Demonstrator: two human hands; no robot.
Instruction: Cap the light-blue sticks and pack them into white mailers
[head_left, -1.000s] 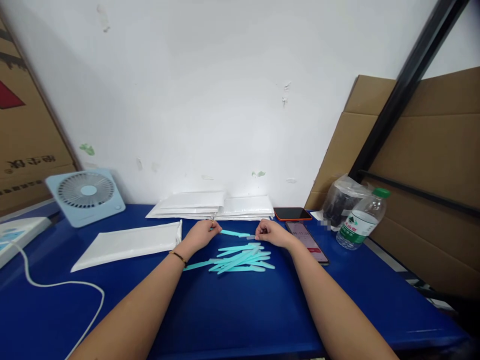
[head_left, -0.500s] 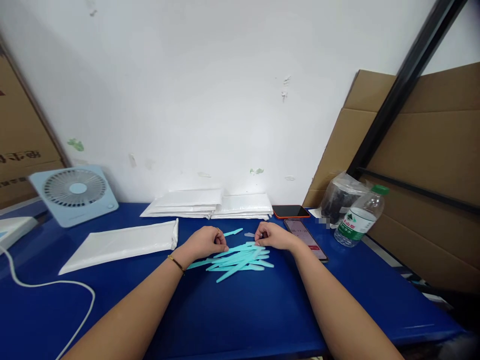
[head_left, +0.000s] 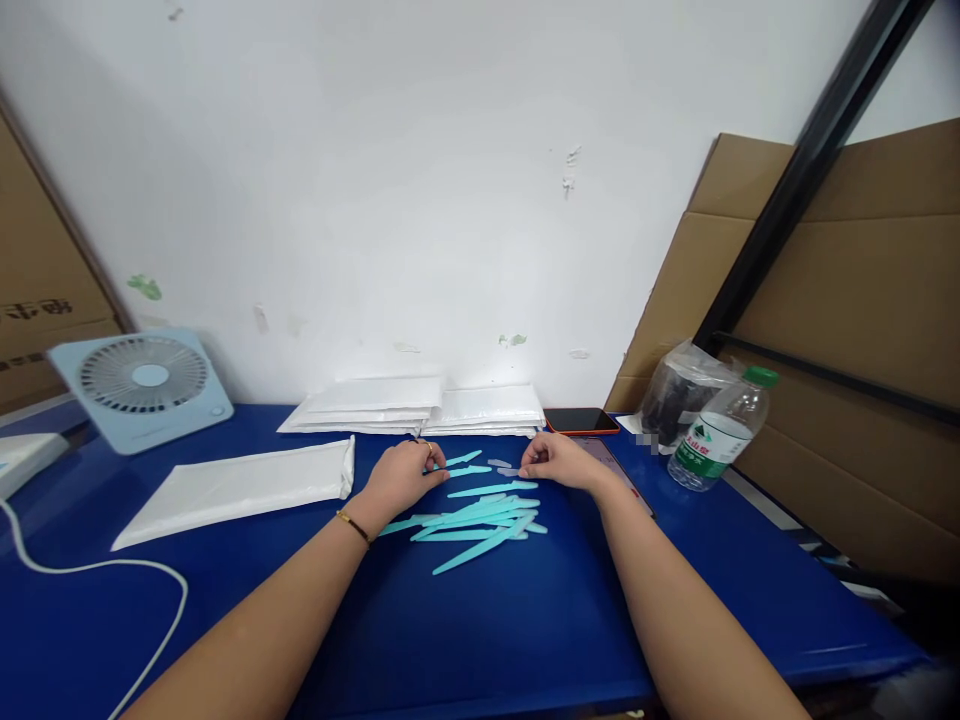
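Several turquoise eyebrow razors point(head_left: 480, 520) lie in a loose, crossing pile on the blue table. My left hand point(head_left: 409, 474) is at the pile's far left, thumb and fingers pinched on the handle of one razor point(head_left: 471, 471). Just behind that, another razor point(head_left: 463, 459) lies apart from the pile. My right hand point(head_left: 559, 462) has its fingertips closed together at a small clear blade cap point(head_left: 508, 472). A second clear cap point(head_left: 497, 463) rests just behind it. A single razor point(head_left: 493, 489) lies between the hands and the pile.
White padded envelopes point(head_left: 367, 405) are stacked by the wall, and one envelope point(head_left: 240, 490) lies at the left. A blue fan point(head_left: 150, 385) stands behind it. Two phones, one orange-edged phone point(head_left: 581, 421), a wrapped dark object point(head_left: 679, 395) and a water bottle point(head_left: 712, 440) are at the right.
My left hand has moved back, away from the pile, with a razor in its fingers. A second clear cap now lies beside the first. My right hand has shifted slightly back and right.
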